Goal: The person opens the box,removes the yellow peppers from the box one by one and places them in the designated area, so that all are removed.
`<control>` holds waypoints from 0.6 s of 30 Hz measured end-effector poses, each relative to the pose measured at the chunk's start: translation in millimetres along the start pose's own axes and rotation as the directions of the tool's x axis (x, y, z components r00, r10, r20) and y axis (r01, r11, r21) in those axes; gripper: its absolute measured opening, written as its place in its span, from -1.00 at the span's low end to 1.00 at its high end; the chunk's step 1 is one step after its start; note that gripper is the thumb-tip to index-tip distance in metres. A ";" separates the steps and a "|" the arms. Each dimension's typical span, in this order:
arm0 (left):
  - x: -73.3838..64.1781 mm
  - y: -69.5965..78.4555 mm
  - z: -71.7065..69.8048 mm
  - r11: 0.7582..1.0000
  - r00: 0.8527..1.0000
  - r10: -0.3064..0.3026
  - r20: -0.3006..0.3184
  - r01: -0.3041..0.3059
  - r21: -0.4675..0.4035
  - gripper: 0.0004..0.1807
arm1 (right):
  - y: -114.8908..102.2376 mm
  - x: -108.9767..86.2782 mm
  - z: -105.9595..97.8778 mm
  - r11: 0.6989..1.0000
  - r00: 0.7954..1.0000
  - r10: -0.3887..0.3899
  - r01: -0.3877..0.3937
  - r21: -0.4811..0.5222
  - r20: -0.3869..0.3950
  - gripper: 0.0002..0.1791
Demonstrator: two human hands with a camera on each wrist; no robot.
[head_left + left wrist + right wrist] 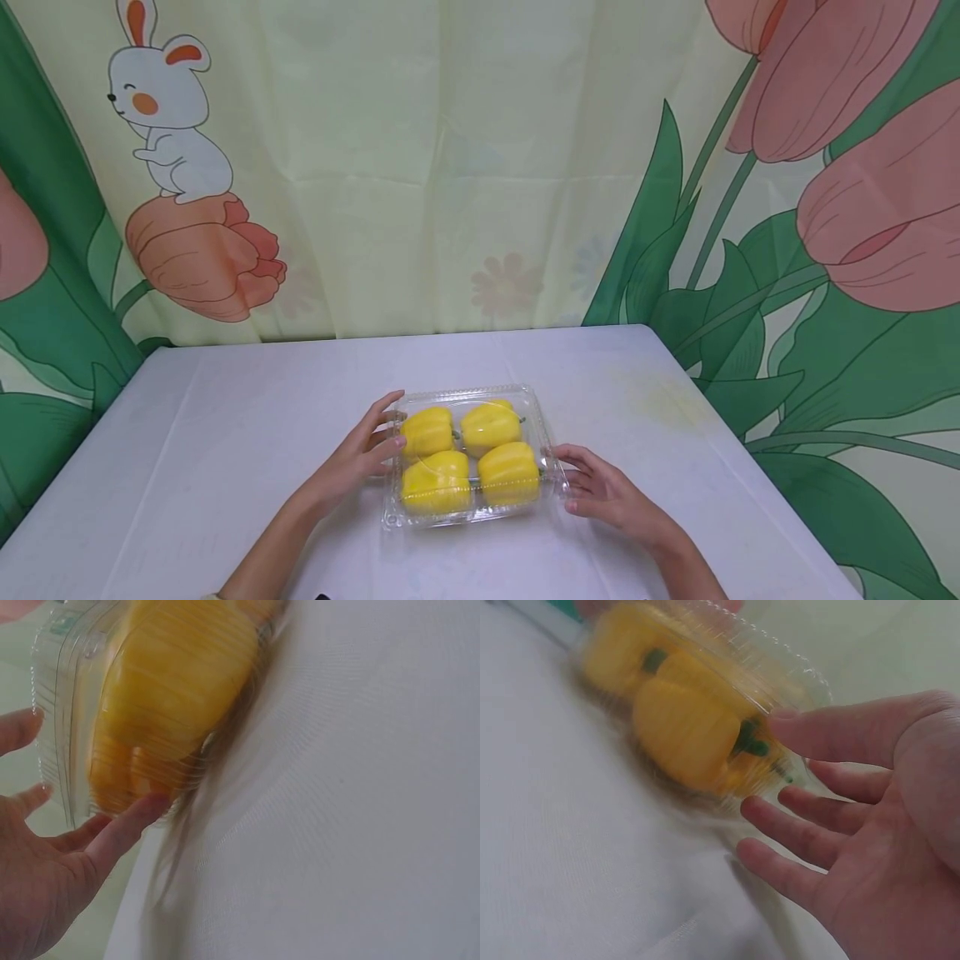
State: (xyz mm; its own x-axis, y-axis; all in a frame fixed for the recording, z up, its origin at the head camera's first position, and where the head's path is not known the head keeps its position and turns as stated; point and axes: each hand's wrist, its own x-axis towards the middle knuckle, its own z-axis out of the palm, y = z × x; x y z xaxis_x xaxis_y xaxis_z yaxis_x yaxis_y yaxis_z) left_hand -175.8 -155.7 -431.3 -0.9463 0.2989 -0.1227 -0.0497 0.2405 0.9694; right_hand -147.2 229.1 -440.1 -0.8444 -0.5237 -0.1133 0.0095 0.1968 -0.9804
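A clear plastic clamshell box (534, 425) stands near the middle of the table, its lid lying over the base. Inside are several yellow bell peppers (491, 427) with green stems. On the box's left side, my left hand (354, 460) has its fingers spread, and some fingertips overlap the wall. In the left wrist view, one fingertip of that hand meets the lower part of the box (67, 712). My right hand (611, 498) is at the right edge with fingers apart. The right wrist view shows its thumb (840, 735) at the rim; contact of the other fingers is unclear.
A white cloth covers the table (247, 433). Behind it hangs a pale curtain (375, 167) printed with a rabbit and tulips. The table's right edge (750, 454) slopes towards me. A small dark object (322, 597) pokes in at the bottom edge.
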 end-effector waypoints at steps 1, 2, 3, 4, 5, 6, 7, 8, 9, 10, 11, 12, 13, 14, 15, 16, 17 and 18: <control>0.0 -0.2 0.0 1.000 1.000 -0.001 0.001 0.001 0.001 -0.27 | 0.0 0.0 0.3 1.000 1.000 -0.004 0.004 -0.001 0.001 -0.30; -0.1 -0.2 0.2 1.000 1.000 -0.005 -0.002 0.005 0.000 -0.28 | 0.0 0.0 0.5 1.000 1.000 -0.009 0.009 -0.002 0.003 -0.31; 0.0 -0.4 0.1 1.000 1.000 -0.005 -0.002 0.005 0.002 -0.28 | -0.2 0.0 0.7 1.000 1.000 -0.008 0.008 0.002 0.006 -0.32; -0.1 -1.0 0.3 1.000 1.000 -0.008 -0.005 0.008 0.001 -0.29 | -0.1 0.0 0.9 1.000 1.000 -0.007 0.007 0.007 0.010 -0.32; -0.1 -1.2 0.2 1.000 1.000 -0.008 -0.006 0.008 0.000 -0.29 | 0.1 -0.1 1.0 1.000 1.000 -0.005 0.005 0.012 0.011 -0.33; -0.2 -1.4 0.2 1.000 1.000 -0.008 -0.006 0.008 0.001 -0.29 | 0.1 -0.1 1.3 1.000 1.000 -0.004 0.004 0.016 0.012 -0.34; -0.3 -1.4 0.1 1.000 1.000 -0.011 -0.007 0.011 -0.004 -0.30 | 0.4 -0.3 1.5 1.000 1.000 -0.010 0.010 0.019 0.016 -0.34; -0.3 -1.4 -0.1 1.000 1.000 -0.012 -0.006 0.012 -0.004 -0.30 | 0.2 -0.7 1.9 1.000 1.000 -0.014 0.013 0.025 0.019 -0.35; -0.3 -1.5 -0.3 1.000 1.000 -0.008 -0.002 0.008 -0.003 -0.30 | 0.2 -1.1 2.4 0.999 1.000 -0.019 0.018 0.030 0.021 -0.35; -0.4 -1.6 -0.4 1.000 1.000 -0.009 0.000 0.009 -0.003 -0.29 | 0.4 -1.4 2.8 0.999 0.999 -0.031 0.030 0.031 0.022 -0.36; -0.4 -1.4 -0.7 1.000 1.000 -0.006 0.006 0.006 -0.001 -0.29 | 0.6 -1.9 3.3 0.999 0.999 -0.043 0.043 0.031 0.023 -0.37; -0.4 -1.6 -0.8 1.000 1.000 -0.007 0.009 0.007 0.000 -0.29 | 0.7 -2.2 3.8 0.998 0.998 -0.055 0.055 0.033 0.026 -0.37; -0.4 -1.9 -0.8 1.000 1.000 -0.008 0.010 0.008 -0.002 -0.29 | 0.9 -2.5 4.3 0.997 0.998 -0.064 0.063 0.038 0.028 -0.37; -0.3 -2.4 -0.8 1.000 1.000 -0.008 0.011 0.008 -0.001 -0.29 | 1.1 -2.8 4.7 0.997 0.997 -0.066 0.065 0.040 0.028 -0.38; -0.2 -2.7 -0.7 1.000 1.000 -0.009 0.011 0.009 -0.003 -0.30 | 1.4 -3.1 5.0 0.997 0.998 -0.064 0.063 0.039 0.026 -0.38; -0.1 -3.1 -0.7 1.000 1.000 -0.012 0.011 0.012 -0.005 -0.30 | 1.6 -3.3 5.2 0.997 0.998 -0.061 0.060 0.039 0.025 -0.38; -0.1 -3.3 -0.6 1.000 1.000 -0.015 0.010 0.015 -0.007 -0.31 | 1.6 -3.5 5.5 0.998 0.998 -0.057 0.056 0.041 0.023 -0.38; -0.1 -3.4 -0.5 1.000 1.000 -0.016 0.010 0.016 -0.009 -0.31 | 1.8 -3.7 5.7 0.998 0.998 -0.056 0.055 0.041 0.023 -0.39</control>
State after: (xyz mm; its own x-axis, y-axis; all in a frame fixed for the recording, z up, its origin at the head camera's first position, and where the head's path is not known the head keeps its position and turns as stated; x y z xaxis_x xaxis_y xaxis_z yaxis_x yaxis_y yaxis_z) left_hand -175.7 -157.1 -434.5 -0.9421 0.3042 -0.1407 -0.0682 0.2369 0.9691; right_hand -141.1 226.7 -442.3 -0.8308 -0.5530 -0.0622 -0.0151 0.1341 -0.9909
